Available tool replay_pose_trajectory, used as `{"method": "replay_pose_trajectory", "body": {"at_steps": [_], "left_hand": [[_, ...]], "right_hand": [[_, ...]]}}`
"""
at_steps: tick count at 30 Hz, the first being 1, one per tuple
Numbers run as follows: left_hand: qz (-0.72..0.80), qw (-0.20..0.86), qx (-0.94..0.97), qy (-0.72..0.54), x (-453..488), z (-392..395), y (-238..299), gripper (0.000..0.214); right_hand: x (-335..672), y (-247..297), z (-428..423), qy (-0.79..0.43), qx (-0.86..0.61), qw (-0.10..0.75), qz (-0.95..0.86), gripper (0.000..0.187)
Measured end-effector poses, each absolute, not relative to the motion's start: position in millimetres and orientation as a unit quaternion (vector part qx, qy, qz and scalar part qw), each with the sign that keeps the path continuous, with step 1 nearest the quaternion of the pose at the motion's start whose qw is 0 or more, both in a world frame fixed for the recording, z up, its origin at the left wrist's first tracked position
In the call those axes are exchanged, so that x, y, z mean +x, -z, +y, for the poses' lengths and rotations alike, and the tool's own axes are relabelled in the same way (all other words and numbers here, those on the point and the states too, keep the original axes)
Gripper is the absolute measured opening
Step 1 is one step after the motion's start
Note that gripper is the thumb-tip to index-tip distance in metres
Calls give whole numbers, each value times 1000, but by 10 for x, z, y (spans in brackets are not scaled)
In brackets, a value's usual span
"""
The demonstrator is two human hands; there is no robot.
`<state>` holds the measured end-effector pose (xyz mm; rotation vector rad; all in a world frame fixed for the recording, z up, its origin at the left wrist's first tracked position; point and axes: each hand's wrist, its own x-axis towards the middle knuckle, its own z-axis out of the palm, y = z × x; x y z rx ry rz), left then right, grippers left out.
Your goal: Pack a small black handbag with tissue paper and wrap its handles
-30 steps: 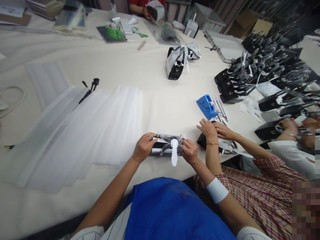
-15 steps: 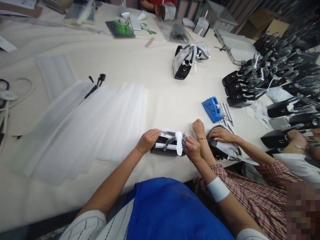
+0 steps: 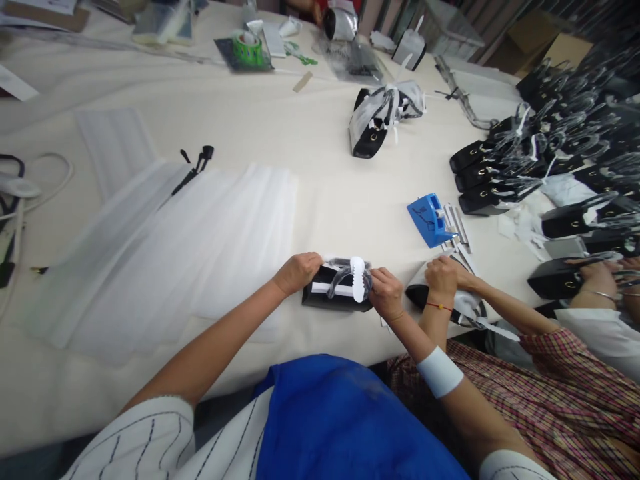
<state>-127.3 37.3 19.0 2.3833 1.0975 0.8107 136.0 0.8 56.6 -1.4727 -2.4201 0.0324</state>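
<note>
A small black handbag (image 3: pixel 333 301) lies on the table in front of me, its wrapped handles folded over the top. White strips run along its opening, and a white notched strip (image 3: pixel 358 280) stands across the handles. My left hand (image 3: pixel 299 273) pinches the bag's upper left corner. At the right end, my right hand (image 3: pixel 386 291) has its fingers closed on the bag's side. Just what each set of fingertips grips is partly hidden. White foam sheets (image 3: pixel 230 247) lie spread to the left of the bag.
Close on my right, a co-worker's hands (image 3: pixel 443 277) work on another bag (image 3: pixel 417 293). A blue tape dispenser (image 3: pixel 431 220) stands beyond them. Rows of black handbags (image 3: pixel 480 177) fill the right side. One wrapped bag (image 3: pixel 369 140) sits farther back, near green tape (image 3: pixel 247 50).
Both my hands stay at the two ends of the handbag with only slight shifts. The co-worker's nearer hand has moved right, onto their own bag.
</note>
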Motion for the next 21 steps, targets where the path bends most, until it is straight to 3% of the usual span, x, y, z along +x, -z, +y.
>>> {"method": "replay_pose_trajectory", "body": {"at_steps": [5, 8, 12, 16, 18, 21], "left_hand": [[408, 246, 845, -243, -1273, 517, -271, 18], [409, 238, 854, -217, -1273, 528, -281, 17], [411, 216, 853, -239, -1264, 430, -248, 20], [408, 201, 849, -268, -1247, 328, -223, 20], [408, 194, 849, -274, -1246, 302, -225, 20], [412, 186, 846, -282, -1255, 282, -233, 19]], "right_hand": [[1280, -532, 7, -40, -587, 169, -791, 25], [1340, -610, 48, -119, -583, 162, -787, 24], [1490, -1030, 136, -259, -546, 191, -773, 16], [1253, -1541, 252, -223, -567, 218, -763, 28], [942, -1626, 346, -226, -544, 148, -794, 33], [446, -1522, 538, -219, -521, -76, -822, 36]]}}
